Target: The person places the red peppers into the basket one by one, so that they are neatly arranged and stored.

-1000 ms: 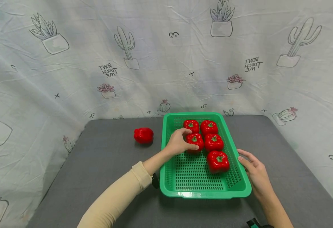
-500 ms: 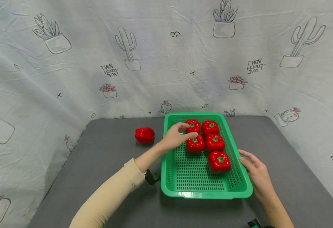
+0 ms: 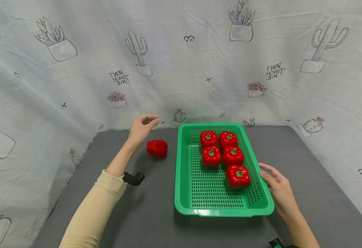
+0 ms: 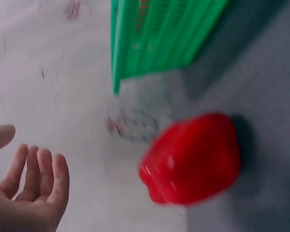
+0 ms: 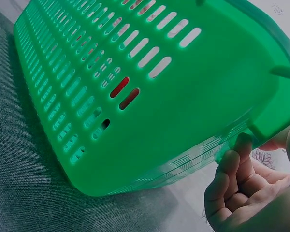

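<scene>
My left hand (image 3: 141, 130) is in the air above and left of a loose red bell pepper (image 3: 157, 148), which lies on its side on the grey table. Its fingers are loosely bent and hold nothing; the left wrist view shows a gap between the hand (image 4: 34, 191) and the pepper (image 4: 195, 159). A green perforated plastic basket (image 3: 224, 212) holds several red bell peppers, stems up, mostly toward its far and right parts. On the basket's right side, my right hand (image 3: 280, 191) grips the rim; its fingers curl at the edge in the right wrist view.
The grey table (image 3: 156, 213) extends around the basket. Behind it hangs a pale curtain (image 3: 174, 62) with cactus drawings. A black wrist mount (image 3: 134, 178) juts from the left wrist. Bare basket floor (image 3: 205, 189) shows at the near left.
My left hand has let go of a pepper in the basket, lifted off, and moved left over the rim toward the loose pepper. My right hand has stayed on the basket.
</scene>
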Tool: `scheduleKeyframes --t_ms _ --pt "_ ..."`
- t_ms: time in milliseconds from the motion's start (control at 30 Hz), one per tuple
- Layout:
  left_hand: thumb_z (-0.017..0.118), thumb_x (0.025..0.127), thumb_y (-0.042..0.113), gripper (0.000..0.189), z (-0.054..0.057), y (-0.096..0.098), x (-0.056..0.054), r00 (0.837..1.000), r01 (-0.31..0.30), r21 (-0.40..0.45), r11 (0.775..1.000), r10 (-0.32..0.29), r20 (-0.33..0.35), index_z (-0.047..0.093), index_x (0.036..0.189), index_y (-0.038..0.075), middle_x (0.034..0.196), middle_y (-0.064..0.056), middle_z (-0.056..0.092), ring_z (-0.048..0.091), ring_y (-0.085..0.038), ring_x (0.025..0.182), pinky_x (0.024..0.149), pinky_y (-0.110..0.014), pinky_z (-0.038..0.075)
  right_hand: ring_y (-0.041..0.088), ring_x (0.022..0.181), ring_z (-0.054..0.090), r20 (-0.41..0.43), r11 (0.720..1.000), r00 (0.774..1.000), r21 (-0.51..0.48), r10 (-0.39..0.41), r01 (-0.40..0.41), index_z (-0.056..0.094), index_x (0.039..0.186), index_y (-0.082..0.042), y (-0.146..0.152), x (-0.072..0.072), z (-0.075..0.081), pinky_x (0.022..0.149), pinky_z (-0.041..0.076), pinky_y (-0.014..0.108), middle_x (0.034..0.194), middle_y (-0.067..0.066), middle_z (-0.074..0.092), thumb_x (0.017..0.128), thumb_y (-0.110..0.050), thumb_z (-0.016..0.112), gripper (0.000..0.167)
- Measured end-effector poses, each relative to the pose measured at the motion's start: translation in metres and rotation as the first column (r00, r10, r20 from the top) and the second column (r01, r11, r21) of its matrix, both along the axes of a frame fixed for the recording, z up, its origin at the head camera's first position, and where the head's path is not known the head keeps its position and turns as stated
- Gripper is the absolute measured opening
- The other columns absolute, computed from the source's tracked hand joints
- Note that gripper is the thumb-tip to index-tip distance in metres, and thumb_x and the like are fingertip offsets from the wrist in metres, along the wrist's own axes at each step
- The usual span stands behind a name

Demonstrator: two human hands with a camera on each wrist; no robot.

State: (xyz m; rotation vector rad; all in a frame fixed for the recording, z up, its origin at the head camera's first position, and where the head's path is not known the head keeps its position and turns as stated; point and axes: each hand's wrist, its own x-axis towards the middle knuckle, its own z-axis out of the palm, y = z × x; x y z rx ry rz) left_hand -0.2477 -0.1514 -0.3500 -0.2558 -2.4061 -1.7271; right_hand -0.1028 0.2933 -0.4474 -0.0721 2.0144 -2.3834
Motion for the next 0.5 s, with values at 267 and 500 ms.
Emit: scheduleKeyframes --t_ms 267,500 --pt "0.070 0.094 0.026 0.040 -0.025 -0.031 -0.014 0.993 -0.064 -0.040 0.997 0.068 0.100 0.063 0.122 -0.001 0.121 -0.016 0.061 0.058 -0.027 0.109 0.094 -0.045 0.048 0.018 0.082 0.070 0.002 1.000 1.000 -0.002 -0.008 0.008 0.049 0.137 -0.003 0.000 -0.001 -0.002 0.069 0.058 0.035 0.099 0.007 0.071 0.102 -0.018 0.056 0.038" --pt "0.070 0.094 0.021 0.036 -0.051 -0.030 -0.020 0.983 -0.050 -0.152 0.987 0.076 0.168 0.063 0.122 -0.001 0.121 -0.017 0.062 0.057 -0.030 0.113 0.095 -0.042 0.046 0.019 0.084 0.070 0.000 1.000 1.000 0.002 -0.011 0.011 0.048 0.138 -0.003 -0.001 0.000 -0.004 0.070 0.058 0.036 0.101 0.008 0.071 0.102 -0.018 0.056 0.039"
